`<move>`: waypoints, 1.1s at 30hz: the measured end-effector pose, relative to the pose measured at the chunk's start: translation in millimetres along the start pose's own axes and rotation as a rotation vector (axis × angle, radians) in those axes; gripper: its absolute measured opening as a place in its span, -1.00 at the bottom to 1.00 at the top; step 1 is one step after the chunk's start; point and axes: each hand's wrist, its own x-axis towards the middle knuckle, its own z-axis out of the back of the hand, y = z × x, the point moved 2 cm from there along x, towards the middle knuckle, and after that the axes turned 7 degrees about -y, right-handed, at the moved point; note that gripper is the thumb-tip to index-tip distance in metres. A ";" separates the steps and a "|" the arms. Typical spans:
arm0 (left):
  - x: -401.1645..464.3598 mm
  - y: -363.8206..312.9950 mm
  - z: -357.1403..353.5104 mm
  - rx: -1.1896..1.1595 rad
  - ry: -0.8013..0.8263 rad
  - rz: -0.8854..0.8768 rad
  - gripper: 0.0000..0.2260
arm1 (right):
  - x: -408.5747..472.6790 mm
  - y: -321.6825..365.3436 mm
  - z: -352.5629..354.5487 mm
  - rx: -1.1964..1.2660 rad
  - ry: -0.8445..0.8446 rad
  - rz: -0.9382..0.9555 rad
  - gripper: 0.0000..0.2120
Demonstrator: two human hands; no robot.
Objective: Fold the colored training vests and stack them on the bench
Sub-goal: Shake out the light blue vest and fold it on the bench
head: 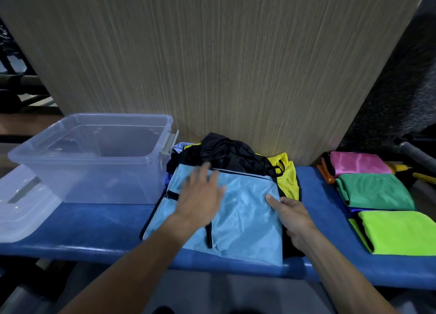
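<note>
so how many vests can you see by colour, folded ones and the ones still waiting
light blue vest, under both hands: 1
pink vest, folded: 1
green vest, folded: 1
lime vest, folded: 1
orange vest, only an edge shows: 1
yellow vest, unfolded: 1
black vest, crumpled pile, count unclear: at least 1
Total: at least 7

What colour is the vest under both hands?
Light blue vest with black trim, seen in the head view.
</note>
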 end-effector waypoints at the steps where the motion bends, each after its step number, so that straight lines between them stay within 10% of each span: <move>1: -4.8 -9.4 -4.6 -0.051 0.033 -0.109 -0.43 | -0.2 -0.5 -0.8 0.012 -0.017 0.017 -0.71; 16: -49.3 -129.7 -43.0 0.032 0.168 -0.345 -0.22 | 13.8 -0.3 133.5 -0.216 -0.320 0.053 -0.81; 33: -40.0 -106.1 -41.7 0.065 0.162 -0.272 -0.20 | 17.9 -25.8 132.9 -0.303 -0.268 0.037 -0.77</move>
